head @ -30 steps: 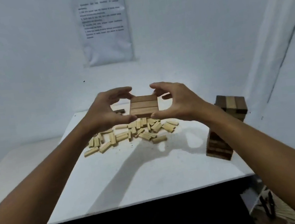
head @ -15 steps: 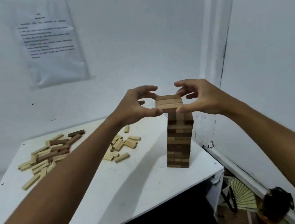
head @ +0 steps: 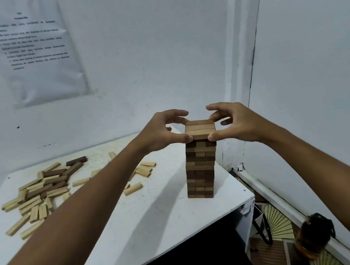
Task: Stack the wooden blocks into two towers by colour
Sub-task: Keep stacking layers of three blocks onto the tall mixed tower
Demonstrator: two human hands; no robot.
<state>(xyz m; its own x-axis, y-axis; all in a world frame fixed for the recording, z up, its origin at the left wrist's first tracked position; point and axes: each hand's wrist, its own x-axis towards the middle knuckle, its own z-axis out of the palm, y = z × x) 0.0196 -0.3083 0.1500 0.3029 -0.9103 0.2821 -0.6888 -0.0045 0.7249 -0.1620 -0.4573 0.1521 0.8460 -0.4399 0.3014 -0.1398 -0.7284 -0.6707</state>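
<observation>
Both hands, left hand (head: 160, 132) and right hand (head: 233, 124), pinch a layer of three blocks (head: 200, 128) atop the tower (head: 200, 169) at the table's (head: 159, 220) right; next, judged, release gently without nudging it.

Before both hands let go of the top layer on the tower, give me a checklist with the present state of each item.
1. Top layer sits on tower: ok.
2. Layer edges flush with the courses below: cannot tell.
3. Left hand and right hand pinch the layer from opposite sides: ok.
4. Tower upright on table: ok.
5. Tower of one colour: not ok, dark and light blocks mix.
6. Loose blocks all stacked: not ok.
</observation>
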